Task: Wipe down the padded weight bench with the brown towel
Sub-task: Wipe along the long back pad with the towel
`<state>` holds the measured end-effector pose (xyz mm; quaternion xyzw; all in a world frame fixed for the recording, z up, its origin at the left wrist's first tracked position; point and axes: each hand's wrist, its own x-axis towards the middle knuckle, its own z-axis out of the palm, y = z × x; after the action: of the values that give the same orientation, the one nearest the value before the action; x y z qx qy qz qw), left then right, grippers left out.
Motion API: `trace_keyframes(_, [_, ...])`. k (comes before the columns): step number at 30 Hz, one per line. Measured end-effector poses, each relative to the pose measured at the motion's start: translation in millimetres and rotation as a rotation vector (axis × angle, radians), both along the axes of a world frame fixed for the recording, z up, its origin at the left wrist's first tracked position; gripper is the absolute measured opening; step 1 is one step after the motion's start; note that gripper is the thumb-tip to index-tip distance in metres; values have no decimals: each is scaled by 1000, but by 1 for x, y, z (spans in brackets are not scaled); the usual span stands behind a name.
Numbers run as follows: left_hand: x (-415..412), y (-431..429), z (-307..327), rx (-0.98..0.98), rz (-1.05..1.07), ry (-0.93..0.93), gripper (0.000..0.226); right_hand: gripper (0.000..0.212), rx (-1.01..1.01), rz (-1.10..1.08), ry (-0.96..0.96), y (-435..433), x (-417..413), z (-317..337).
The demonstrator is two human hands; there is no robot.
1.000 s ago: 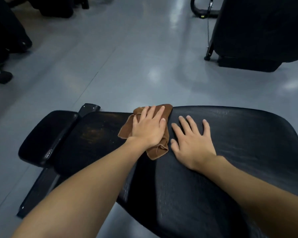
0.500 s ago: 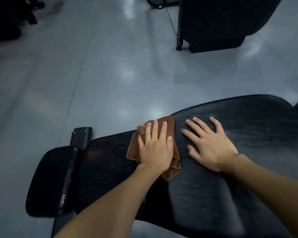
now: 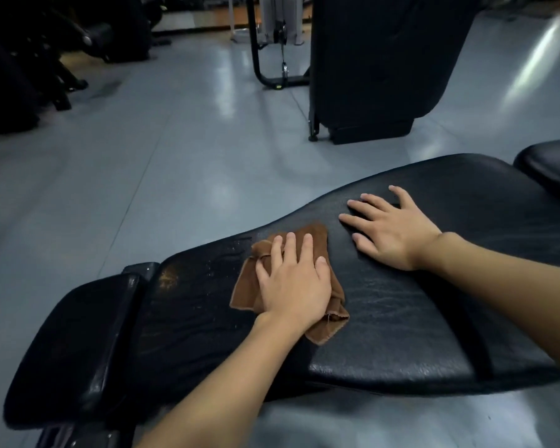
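Right hand has slid off to the right since half a second ago, so it's now well apart from the brown towel instead of just beside it.

Left to right: a small seat pad sits at the near left. Then comes the weight bench and its long pad, with a scuffed brownish patch and pale specks left of the towel. The towel is bunched right at the pad's far edge. Left hand lies flat on it, fingers straight, pressing down. The right hand rests flat on bare pad, fingers spread, holding nothing. Another black pad pokes in at the right edge. Across open grey floor, a black upright machine stands well apart on the far side.
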<state>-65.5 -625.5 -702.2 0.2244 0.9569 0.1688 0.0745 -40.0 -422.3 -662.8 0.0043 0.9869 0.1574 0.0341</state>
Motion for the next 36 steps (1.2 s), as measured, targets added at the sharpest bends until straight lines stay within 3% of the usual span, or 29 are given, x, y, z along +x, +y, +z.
trace_keyframes(2, [21,-10,-3,7,-13,8,58,76,76,1,24,-16,10,1])
trace_keyframes(8, [62,-40,-12,-1,-46,89,66,68,-225,-50,30,-52,38,-26])
trace_keyframes(11, [83,-52,-14,-9,-38,100,74,57,-219,-64,30,-53,39,-25])
trace_keyframes(16, [95,-60,-16,-11,-46,119,79,73,-113,-53,71,-68,45,-23])
trace_keyframes(23, [45,-37,-16,1,-53,80,55,76,-212,-91,73,-75,52,-40])
trace_keyframes(36, [-90,18,0,10,7,-46,58,74,-195,-85,83,-77,50,-40])
